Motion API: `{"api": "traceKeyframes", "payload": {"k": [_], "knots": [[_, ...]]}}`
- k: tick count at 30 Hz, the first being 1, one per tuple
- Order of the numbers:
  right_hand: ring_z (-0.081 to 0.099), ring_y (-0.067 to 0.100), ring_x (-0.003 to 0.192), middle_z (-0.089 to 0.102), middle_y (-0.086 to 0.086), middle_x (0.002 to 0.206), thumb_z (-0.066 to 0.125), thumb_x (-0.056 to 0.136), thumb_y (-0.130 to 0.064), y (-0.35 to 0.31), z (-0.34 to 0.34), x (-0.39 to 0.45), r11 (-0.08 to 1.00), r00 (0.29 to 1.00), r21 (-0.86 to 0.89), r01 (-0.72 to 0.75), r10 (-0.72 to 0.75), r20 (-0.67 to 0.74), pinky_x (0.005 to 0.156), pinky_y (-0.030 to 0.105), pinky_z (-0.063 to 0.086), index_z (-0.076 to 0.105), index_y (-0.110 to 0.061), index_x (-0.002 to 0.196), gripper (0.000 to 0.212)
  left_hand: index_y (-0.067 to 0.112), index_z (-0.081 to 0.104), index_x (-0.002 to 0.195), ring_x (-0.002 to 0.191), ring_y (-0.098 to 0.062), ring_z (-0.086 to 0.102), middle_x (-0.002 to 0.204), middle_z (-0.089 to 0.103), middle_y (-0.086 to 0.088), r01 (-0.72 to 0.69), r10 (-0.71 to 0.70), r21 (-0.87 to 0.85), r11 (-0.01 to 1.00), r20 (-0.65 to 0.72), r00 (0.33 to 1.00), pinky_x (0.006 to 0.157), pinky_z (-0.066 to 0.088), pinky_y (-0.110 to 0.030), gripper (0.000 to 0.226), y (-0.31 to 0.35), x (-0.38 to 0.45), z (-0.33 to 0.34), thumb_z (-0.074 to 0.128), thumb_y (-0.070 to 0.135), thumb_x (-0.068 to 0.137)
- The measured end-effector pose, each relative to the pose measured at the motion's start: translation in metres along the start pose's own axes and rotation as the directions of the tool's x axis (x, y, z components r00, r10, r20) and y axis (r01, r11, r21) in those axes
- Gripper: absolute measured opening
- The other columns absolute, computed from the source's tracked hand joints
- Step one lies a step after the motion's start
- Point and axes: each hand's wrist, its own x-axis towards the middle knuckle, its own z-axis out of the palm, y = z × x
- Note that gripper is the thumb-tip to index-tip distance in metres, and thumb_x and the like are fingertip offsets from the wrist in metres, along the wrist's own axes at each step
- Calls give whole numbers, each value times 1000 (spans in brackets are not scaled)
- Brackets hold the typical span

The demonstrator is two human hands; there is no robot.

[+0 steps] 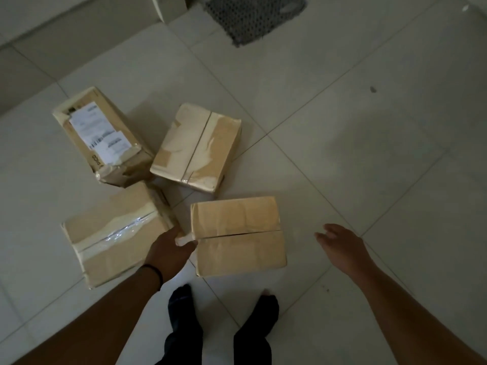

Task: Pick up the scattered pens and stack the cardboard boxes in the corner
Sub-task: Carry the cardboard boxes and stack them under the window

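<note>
We are looking down at four cardboard boxes lying on a pale, glossy tiled floor [369,159], each one brown, creased and sealed with shiny tape. The labelled box [101,135] is sitting far left, carrying white printed shipping papers, its near end crumpled. The taped box [197,147] is resting just beside it, a seam running down its top. The wide box [116,233] is lying near left, clear tape wrinkling across it. The near box [238,235] is sitting before our feet, its flaps parting slightly. Our left hand [171,250], a dark band on the wrist, is reaching between these two, fingers curling onto a loose tape end at the near box's left edge. Our right hand [342,246] is hovering right of that box, apart from it, fingers loosely spread. A grey perforated mat [253,17] is lying at the far edge.
</note>
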Motion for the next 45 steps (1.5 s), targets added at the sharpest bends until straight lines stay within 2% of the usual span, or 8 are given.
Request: {"api": "traceKeyframes", "payload": {"k": [12,19,24,27,31,35,37,45], "knots": [[58,32,114,63,15,122,53,93,-35,27,120,123,956,979,225,-187,162,126,93,35,45,60,-7,123,42,13,31,145,134,-29,38,149,38,-10,178,-177,-72,981,26,984,107,32,-39,75,-90,120,80,64,39,84],[36,28,137,36,11,152,48,95,-39,14,163,166,961,977,233,-151,110,182,109,36,29,28,-11,148,63,12,26,147,134,-27,39,151,34,-9,211,-195,-198,957,99,976,109,34,-40,82,-112,158,111,69,35,81],[48,32,126,48,11,140,57,90,-42,12,183,185,898,971,393,-199,125,205,102,40,41,40,-7,141,64,13,46,132,95,-16,57,120,56,-4,230,-186,-371,900,152,971,79,47,-29,56,-113,172,128,70,18,82],[55,31,116,57,12,131,63,82,-44,16,192,192,880,973,425,-211,146,181,99,46,46,52,-8,129,60,10,56,121,93,-21,62,112,65,-11,267,-208,-459,847,176,962,80,50,-34,47,-113,178,135,74,17,78],[56,33,115,59,12,129,67,82,-38,15,191,190,867,976,451,-210,157,152,98,48,46,54,-10,127,55,13,54,125,98,-26,65,114,66,-9,299,-237,-499,813,185,954,80,55,-38,83,-116,177,134,83,40,51],[55,32,117,57,10,132,70,80,-37,11,178,174,861,982,473,-186,154,107,99,47,45,53,-10,131,60,10,62,113,90,-23,65,105,68,-9,289,-225,-510,810,185,957,64,50,-29,51,-108,158,125,79,30,70],[53,32,119,54,10,135,70,79,-39,9,165,159,860,984,477,-180,151,99,100,47,45,50,-11,135,65,10,63,113,91,-24,63,107,68,-10,288,-226,-522,803,180,957,69,48,-32,38,-103,148,116,73,21,78],[53,30,120,54,10,136,70,80,-31,-18,91,71,844,993,529,-88,114,-15,100,43,45,49,-13,136,62,11,45,120,86,-22,56,110,56,-9,175,-120,-599,782,131,984,77,45,-39,45,-48,85,44,69,9,81]]}}
